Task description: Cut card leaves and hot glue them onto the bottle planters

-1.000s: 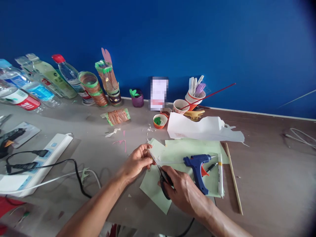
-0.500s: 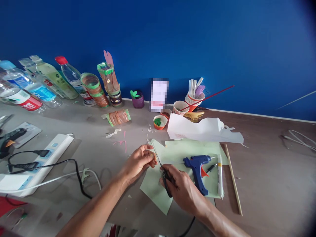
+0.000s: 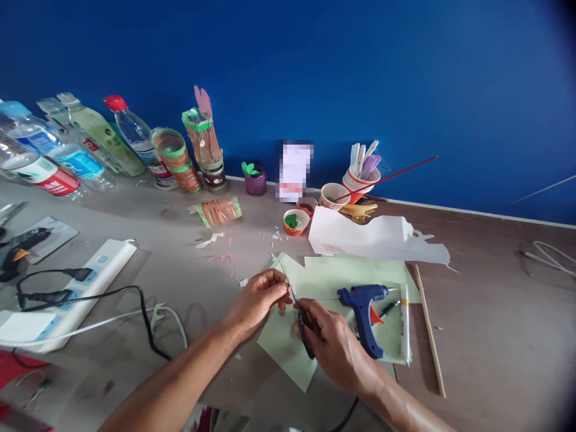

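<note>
My right hand grips black-handled scissors whose blades point up and left toward my left hand. The left hand's fingers are pinched on a small piece at the scissor tips; it is too small to name. Both hands hover over pale green paper sheets lying on the table. A blue hot glue gun stands on the green paper just right of my right hand.
A white pen and a wooden stick lie right of the glue gun. White cut paper, paint cups, a cup of pens, decorated bottles and plastic bottles line the back. A power strip with black cords sits left.
The scissors' blades have closed and tilted more upright. My left hand's fingers have pinched tighter at the tips. The view has shifted slightly.
</note>
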Demonstrator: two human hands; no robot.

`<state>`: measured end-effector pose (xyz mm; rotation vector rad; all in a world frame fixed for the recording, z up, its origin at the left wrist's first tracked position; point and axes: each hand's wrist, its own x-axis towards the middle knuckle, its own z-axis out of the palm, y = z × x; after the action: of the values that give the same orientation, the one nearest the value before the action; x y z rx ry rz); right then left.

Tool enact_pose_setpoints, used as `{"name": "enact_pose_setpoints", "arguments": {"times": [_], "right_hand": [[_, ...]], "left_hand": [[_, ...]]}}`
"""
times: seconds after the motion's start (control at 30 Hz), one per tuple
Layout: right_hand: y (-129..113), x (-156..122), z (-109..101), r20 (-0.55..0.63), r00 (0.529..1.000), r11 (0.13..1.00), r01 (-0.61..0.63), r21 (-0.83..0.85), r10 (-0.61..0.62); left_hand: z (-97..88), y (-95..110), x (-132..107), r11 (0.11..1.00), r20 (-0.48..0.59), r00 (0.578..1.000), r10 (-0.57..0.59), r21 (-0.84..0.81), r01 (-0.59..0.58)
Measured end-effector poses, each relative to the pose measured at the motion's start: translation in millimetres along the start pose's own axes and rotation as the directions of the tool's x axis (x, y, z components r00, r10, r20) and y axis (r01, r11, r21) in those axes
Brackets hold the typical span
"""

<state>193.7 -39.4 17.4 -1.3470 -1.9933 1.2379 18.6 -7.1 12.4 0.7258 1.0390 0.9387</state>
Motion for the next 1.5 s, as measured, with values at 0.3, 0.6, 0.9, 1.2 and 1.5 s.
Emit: {"name": "enact_pose_setpoints", "arguments": {"times": [0.3, 0.6, 0.9, 1.2, 1.5], "right_hand": [[2, -3, -5, 0.088, 0.995, 0.998, -0.044, 0.048, 0.04], [0, -4, -7, 0.136, 0.99, 0.997, -0.05, 0.057, 0.042], [12, -2, -10, 0.031, 0.995, 0.991, -0.094, 0.099, 0.091], [15, 6, -19, -0.199, 0.98, 0.95, -0.055, -0.309, -0.008], [17, 9, -13, -0.188, 0.982, 0.842, -0.102, -0.53, 0.001]], "left_hand": [[-5.5, 7, 0, 0.982, -0.01, 1.0, -0.011, 0.187, 0.012], [-14.6, 13, 1, 0.96, 0.031, 0.996, -0.079, 0.273, 0.068], [-20.7, 15, 3, 0.992, 0.047, 0.997, -0.067, 0.113, 0.061], [-21.5, 5, 8, 0.992, -0.067, 0.996, 0.065, -0.101, -0.072], [-19.2, 10, 9, 0.968, -0.173, 0.977, 0.128, -0.192, -0.161]]}}
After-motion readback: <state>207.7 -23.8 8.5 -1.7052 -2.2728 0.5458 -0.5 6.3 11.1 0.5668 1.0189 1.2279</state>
